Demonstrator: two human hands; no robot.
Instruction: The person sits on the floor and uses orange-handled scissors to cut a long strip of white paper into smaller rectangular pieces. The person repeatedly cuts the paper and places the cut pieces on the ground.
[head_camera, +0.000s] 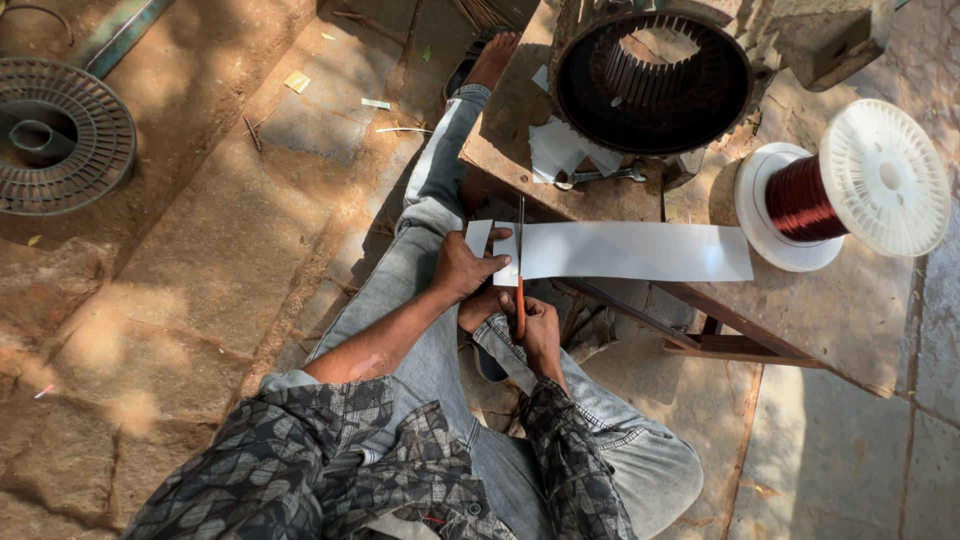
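My left hand (462, 267) pinches the left end of a long white paper strip (630, 251), thumb on top. A narrow piece (478, 238) at the strip's end sits just left of the cut line. My right hand (538, 328) grips orange-handled scissors (520, 262) whose blades point away from me and cross the strip near its left end. The strip reaches right over the edge of a low rusty metal table (510, 150).
A large motor stator (652, 80) sits on the table with white paper scraps (560, 150) and a wrench (598, 176). A spool of copper wire (840, 185) lies at right. An empty dark reel (55, 135) lies far left on the stone floor.
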